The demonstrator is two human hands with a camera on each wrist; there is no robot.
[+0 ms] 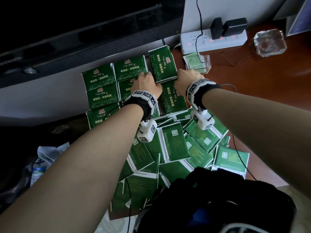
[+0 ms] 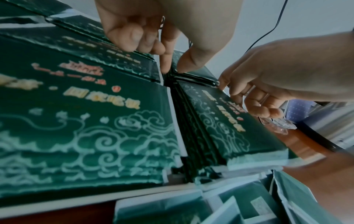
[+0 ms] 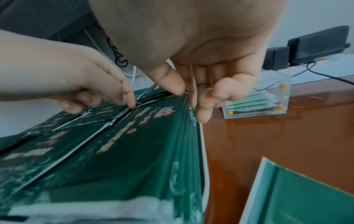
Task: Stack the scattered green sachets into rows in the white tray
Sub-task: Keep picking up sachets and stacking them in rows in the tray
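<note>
Looking down from the head view, both hands work at the far right stack (image 1: 162,68) of green sachets, which stands among neat rows filling the white tray (image 1: 181,110); the left hand (image 1: 146,86) grips that stack's near left corner and the right hand (image 1: 186,79) its near right corner, while a loose heap of scattered sachets (image 1: 175,145) lies nearer the person, on the brown desk (image 1: 269,98). A power strip (image 1: 213,41) and a small clear box (image 1: 199,64) sit beyond. From the left wrist, the left hand's (image 2: 157,30) forefinger and thumb pinch together at the stack corner (image 2: 193,75) where the gap between rows runs down, its other fingers curled; the right hand (image 2: 268,75) shows opposite, fingertips on the stack's far edge. From the right wrist, the right hand (image 3: 191,60) pinches the upper sachets' corner between thumb and fingers, beside the tray's white rim (image 3: 203,151), and the left hand (image 3: 86,84) touches the seam between stacks with curled fingers. The step in hand looks like squaring this stack into its row. Next would likely come releasing both corners and fetching more sachets from the heap, which calls for keeping edges aligned so the stack does not slide.
</note>
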